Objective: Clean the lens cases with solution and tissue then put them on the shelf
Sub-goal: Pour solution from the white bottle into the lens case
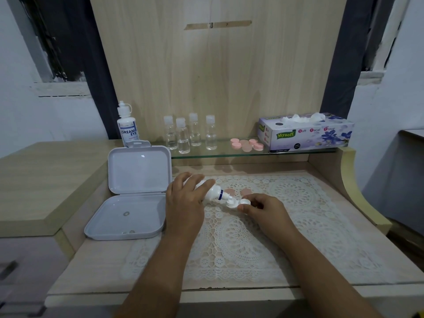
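My left hand (183,198) grips a white solution bottle (212,194), tilted with its nozzle pointing down to the right. The nozzle tip sits over a white lens case (236,203) lying on the lace mat (286,226). My right hand (263,211) pinches the right end of that case. Two pink caps (238,192) lie on the mat just behind the case. More pink caps (246,144) sit on the glass shelf (220,153). A tissue box (305,133) stands at the shelf's right end.
An open grey plastic box (130,198) sits left of my hands, lid upright. A second solution bottle (127,125) stands behind it. Several small clear bottles (190,134) line the glass shelf. A wooden panel rises behind the shelf.
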Available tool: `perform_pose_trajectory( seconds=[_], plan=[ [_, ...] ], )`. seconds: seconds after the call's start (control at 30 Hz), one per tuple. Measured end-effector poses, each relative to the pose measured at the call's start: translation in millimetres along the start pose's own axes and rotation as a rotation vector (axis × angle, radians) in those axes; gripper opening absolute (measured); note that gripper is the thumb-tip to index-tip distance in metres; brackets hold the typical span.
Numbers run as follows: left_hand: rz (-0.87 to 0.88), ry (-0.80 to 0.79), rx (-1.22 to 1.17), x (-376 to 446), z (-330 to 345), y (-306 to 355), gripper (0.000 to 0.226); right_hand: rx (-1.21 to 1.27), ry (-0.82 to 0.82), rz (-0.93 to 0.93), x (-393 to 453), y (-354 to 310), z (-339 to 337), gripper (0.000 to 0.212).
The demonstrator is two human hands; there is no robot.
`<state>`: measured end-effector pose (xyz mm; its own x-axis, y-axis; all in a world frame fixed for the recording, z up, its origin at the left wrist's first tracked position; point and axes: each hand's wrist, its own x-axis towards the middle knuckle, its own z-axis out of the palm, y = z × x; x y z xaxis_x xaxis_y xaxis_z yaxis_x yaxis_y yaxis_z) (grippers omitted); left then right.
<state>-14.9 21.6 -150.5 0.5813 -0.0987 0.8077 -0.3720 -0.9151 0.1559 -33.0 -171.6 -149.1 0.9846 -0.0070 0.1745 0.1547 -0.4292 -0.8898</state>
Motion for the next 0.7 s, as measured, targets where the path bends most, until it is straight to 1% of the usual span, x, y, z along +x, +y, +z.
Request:
perform_pose_trajectory(
  seconds=[0.27, 0.37, 0.7],
  plan=[
    [-0.035, -0.009, -0.019, -1.4, 1.2, -1.0, 0.058, 0.008, 0.005, 0.005, 0.1, 1.1, 0.3, 0.009],
    [-0.045, -0.005, -0.023, -1.0, 2.3, -2.3, 0.059, 0.025, 0.004, -0.005, -1.0, -0.1, 0.0, 0.011],
    [-0.028, 0.011, -0.025, -0.8, 3.5, -2.7, 0.059, 0.03, 0.007, 0.014, 0.0, 1.4, 0.3, 0.009]
  ],
)
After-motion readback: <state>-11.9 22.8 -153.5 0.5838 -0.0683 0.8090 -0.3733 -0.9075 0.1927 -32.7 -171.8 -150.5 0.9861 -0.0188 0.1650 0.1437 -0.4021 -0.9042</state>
